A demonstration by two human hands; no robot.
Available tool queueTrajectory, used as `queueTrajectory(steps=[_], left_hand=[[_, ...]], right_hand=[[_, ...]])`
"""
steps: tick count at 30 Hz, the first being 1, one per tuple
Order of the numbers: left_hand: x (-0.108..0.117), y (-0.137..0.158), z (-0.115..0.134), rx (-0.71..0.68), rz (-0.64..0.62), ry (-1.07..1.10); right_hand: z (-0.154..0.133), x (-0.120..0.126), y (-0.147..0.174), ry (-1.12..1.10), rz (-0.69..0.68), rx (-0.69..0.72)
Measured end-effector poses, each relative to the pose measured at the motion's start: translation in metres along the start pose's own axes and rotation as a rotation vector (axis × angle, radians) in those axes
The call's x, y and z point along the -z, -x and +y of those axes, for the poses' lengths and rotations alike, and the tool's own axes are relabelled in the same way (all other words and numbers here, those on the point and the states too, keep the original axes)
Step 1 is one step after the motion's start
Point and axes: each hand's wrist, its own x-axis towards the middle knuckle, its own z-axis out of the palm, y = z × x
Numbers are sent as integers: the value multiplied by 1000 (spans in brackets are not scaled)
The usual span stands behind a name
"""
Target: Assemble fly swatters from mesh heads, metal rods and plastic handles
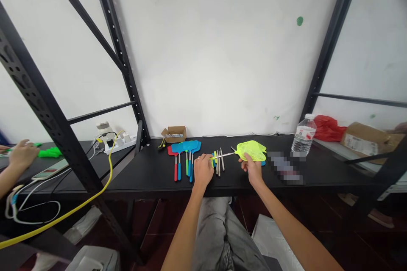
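Observation:
A yellow-green fly swatter with a thin metal rod lies across between my two hands. My left hand is closed round its handle end. At the other end, my right hand grips the perforated head from below, thumb on top. More yellow-green and a bit of blue show behind that head. Several metal rods with handles lie beside my left hand, partly hidden by it. Left of it, fly swatters with blue heads and a red fly swatter rest side by side on the black table.
An open cardboard box stands at the table's back. To the right are a water bottle, a blurred-out item and a red bag. Black metal posts frame the table. At left, a yellow cable hangs near another person's hand.

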Motion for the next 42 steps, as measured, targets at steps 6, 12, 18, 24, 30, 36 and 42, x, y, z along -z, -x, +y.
queueTrajectory(steps=[6, 12, 18, 24, 30, 36, 42], left_hand=[[0, 0, 0, 16, 5, -14], [0, 0, 0, 20, 1, -30], [0, -1, 1, 21, -10, -53], [0, -1, 1, 30, -13, -62], [-2, 0, -2, 8, 8, -39], [-1, 0, 0, 30, 6, -44], [0, 0, 0, 38, 25, -51]], right_hand=[[-1, 2, -2, -70, 59, -97], [-2, 1, -1, -84, 56, -97], [0, 2, -1, -62, 34, -87], [1, 4, -2, -40, 31, -98], [1, 5, -1, -16, 25, -100], [2, 5, -2, -6, 26, -91], [5, 5, -3, 39, 50, -96]])
